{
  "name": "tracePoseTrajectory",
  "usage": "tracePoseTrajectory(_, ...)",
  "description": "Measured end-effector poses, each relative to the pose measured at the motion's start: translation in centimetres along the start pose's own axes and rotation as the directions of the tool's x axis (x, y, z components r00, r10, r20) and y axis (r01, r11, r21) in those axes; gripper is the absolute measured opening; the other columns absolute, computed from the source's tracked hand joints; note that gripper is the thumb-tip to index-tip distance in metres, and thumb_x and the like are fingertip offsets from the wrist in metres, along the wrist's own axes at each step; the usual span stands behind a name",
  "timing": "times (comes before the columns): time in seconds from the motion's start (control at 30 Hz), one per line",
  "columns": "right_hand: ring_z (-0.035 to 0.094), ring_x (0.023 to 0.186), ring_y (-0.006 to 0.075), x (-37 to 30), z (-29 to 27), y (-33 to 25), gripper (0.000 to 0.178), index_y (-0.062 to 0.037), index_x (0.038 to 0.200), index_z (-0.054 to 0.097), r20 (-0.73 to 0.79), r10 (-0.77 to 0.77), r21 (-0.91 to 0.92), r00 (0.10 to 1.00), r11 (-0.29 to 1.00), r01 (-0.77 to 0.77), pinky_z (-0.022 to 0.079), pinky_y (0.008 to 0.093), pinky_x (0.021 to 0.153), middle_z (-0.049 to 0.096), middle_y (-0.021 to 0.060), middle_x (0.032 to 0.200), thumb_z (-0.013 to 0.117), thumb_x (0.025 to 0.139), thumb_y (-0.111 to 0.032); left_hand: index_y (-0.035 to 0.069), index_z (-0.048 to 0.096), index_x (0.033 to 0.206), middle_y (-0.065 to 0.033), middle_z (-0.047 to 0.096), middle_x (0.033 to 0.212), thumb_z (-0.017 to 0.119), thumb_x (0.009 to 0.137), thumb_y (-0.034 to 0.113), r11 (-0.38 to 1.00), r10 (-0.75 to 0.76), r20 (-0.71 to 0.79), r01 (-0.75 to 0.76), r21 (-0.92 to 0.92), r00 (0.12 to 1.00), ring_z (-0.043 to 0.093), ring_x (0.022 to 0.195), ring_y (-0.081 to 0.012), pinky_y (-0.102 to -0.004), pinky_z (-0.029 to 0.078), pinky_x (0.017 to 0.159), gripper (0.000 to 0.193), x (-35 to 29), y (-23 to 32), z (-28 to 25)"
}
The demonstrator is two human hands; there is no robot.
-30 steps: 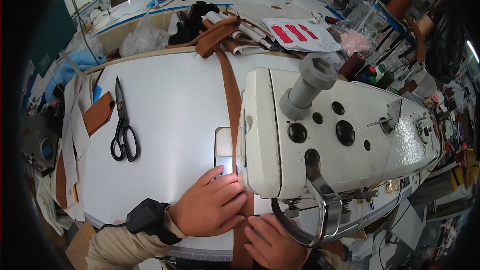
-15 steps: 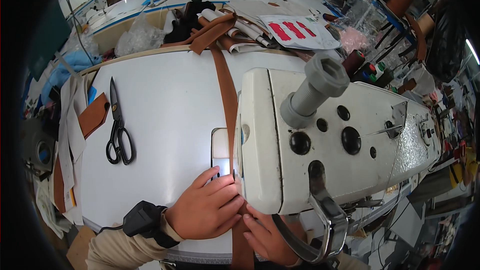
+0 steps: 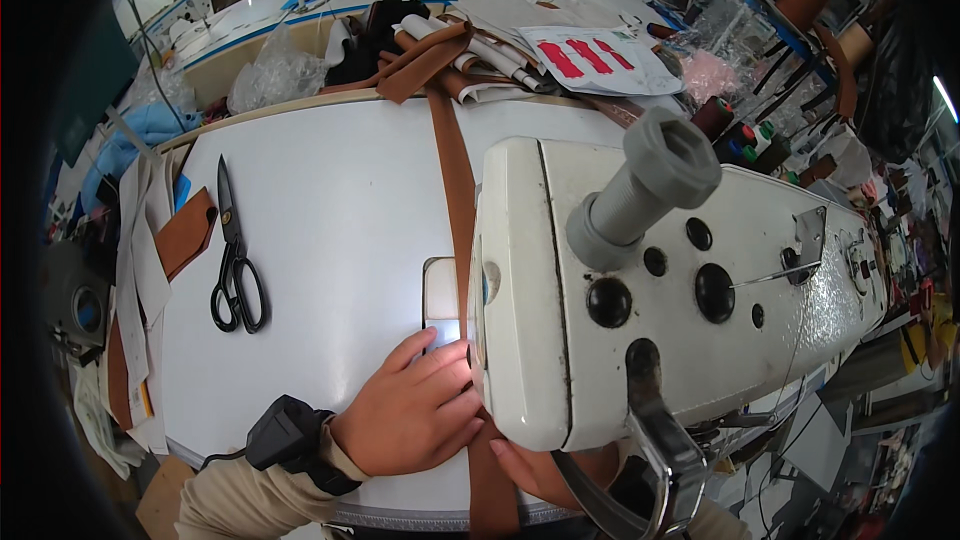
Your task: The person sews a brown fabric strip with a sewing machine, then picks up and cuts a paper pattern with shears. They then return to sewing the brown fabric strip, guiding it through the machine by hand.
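A long brown strip of leather-like material [image 3: 453, 160] runs from the far side of the white table, past the left side of a sewing machine head [image 3: 640, 270], to the table's near edge. My left hand [image 3: 415, 418] lies on the strip with its fingers stretched toward the machine, their tips beside the metal plate [image 3: 441, 334]. The needle area is hidden behind the machine head. My right hand [image 3: 555, 475] is at the strip's right edge, nearer to me; one fingertip shows on it. The machine and its curved metal lever [image 3: 665, 470] cover the rest of that hand.
Black-handled scissors [image 3: 238, 255] lie on the table's left, beside a folded brown piece [image 3: 186, 235] and white strips [image 3: 140, 260]. Brown and white rolls [image 3: 430, 55] and a sheet with red shapes [image 3: 600, 62] sit at the far edge. Thread spools [image 3: 712, 118] stand at far right.
My right hand has shifted slightly right and down, with fewer of its fingers showing. My left hand keeps nearly the same place. The machine head appears slightly further right and lower.
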State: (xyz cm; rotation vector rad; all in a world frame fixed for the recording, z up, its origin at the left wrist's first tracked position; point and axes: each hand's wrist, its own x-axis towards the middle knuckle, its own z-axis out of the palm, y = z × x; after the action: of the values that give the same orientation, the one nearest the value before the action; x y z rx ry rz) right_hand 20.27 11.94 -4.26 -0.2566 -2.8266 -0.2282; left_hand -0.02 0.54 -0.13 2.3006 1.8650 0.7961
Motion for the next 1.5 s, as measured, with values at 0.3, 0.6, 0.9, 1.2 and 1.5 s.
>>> tracePoseTrajectory(0.3,0.064,0.100,0.0300,0.4,-2.9,-0.4,0.029,-0.0067,0.108,0.068,0.070,0.144,0.431,0.987,0.888,-0.160,0.051,0.0471,0.087,0.065,0.0110,0.108,0.069,0.090,-0.029,0.004,0.066,0.107,-0.0145,0.060,0.117,0.073,0.086,0.024,0.998,-0.052,0.026,0.053,-0.037,0.998,0.055,0.127,-0.0342,-0.0536,0.038,0.112,0.030,0.1,-0.5,0.3)
tracePoseTrajectory(0.6,0.063,0.091,0.0374,-6.3,-8.5,-8.0,0.025,-0.0020,0.093,0.068,-0.043,0.377,0.648,0.925,0.715,-0.262,0.049,0.0468,0.078,0.066,0.0145,0.108,0.080,0.084,-0.022,0.000,0.067,0.115,-0.0152,0.063,0.111,0.077,0.082,0.029,0.999,0.000,0.012,0.000,0.038,1.000,0.058,0.107,-0.0362,-0.0513,0.041,0.105,0.045,-1.0,2.1,0.6)
tracePoseTrajectory(0.9,0.056,0.073,0.0124,-11.4,-4.0,-13.7,0.026,0.0014,0.094,0.069,0.414,0.476,0.909,0.776,-0.271,-0.318,0.046,0.0322,0.066,0.059,0.0009,0.078,0.070,0.101,-0.024,-0.004,0.056,0.136,-0.0242,0.051,0.146,0.071,0.089,0.031,0.995,-0.027,0.066,0.021,0.097,0.997,0.046,0.140,-0.0416,-0.0546,0.035,0.116,0.060,-4.5,5.7,1.3)
tracePoseTrajectory(1.2,0.056,0.074,0.0112,-11.6,-4.5,-14.0,0.029,0.0020,0.093,0.069,0.601,0.327,0.750,0.729,-0.545,-0.374,0.046,0.0305,0.064,0.063,0.0027,0.081,0.071,0.100,-0.026,-0.004,0.056,0.137,-0.0242,0.049,0.149,0.067,0.092,0.030,0.990,-0.038,0.060,0.029,0.138,0.997,0.044,0.142,-0.0409,-0.0539,0.034,0.118,0.057,-4.9,6.0,1.6)
tracePoseTrajectory(1.5,0.052,0.061,0.0353,-10.5,-7.6,-13.4,0.035,0.0004,0.075,0.059,0.210,0.533,0.918,0.819,0.181,-0.353,0.041,0.0423,0.057,0.050,0.0161,0.071,0.070,0.097,-0.024,0.000,0.063,0.130,-0.0197,0.054,0.145,0.069,0.090,0.028,0.996,0.038,0.114,-0.047,0.077,0.993,0.046,0.142,-0.0390,-0.0542,0.035,0.117,0.049,-4.9,6.7,1.3)
